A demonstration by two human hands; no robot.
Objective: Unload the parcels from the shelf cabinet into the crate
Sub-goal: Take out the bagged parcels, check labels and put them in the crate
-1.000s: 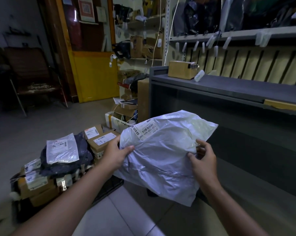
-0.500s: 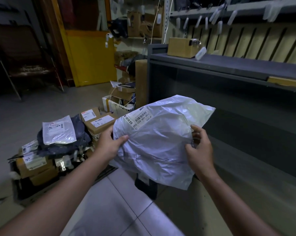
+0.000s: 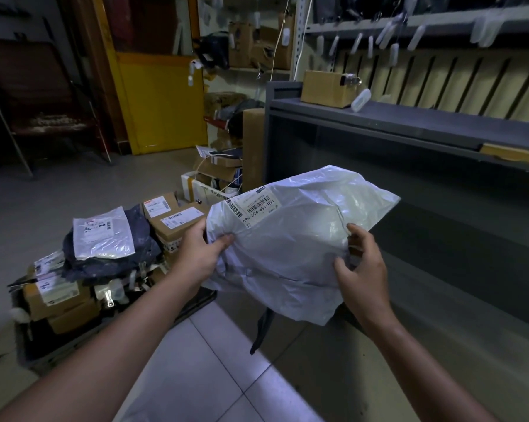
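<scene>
Gripping one parcel (image 3: 287, 254), two hands (image 3: 196, 258) (image 3: 363, 272)

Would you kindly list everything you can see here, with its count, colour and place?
mailer bag: one, white, held up before the cabinet's lower opening
crate: one, dark, on the floor at left, piled with parcels
cardboard boxes: several, brown, in the crate
dark bag: one, navy, on top of the pile
small mailer: one, white, lying on the dark bag
shelf cabinet: one, grey, at right
top box: one, brown, on the cabinet's top
tall box: one, brown, upright at the cabinet's left end
door: one, yellow, behind
chair: one, dark, far left
left hand: grips the bag's left edge
right hand: grips its right side
</scene>
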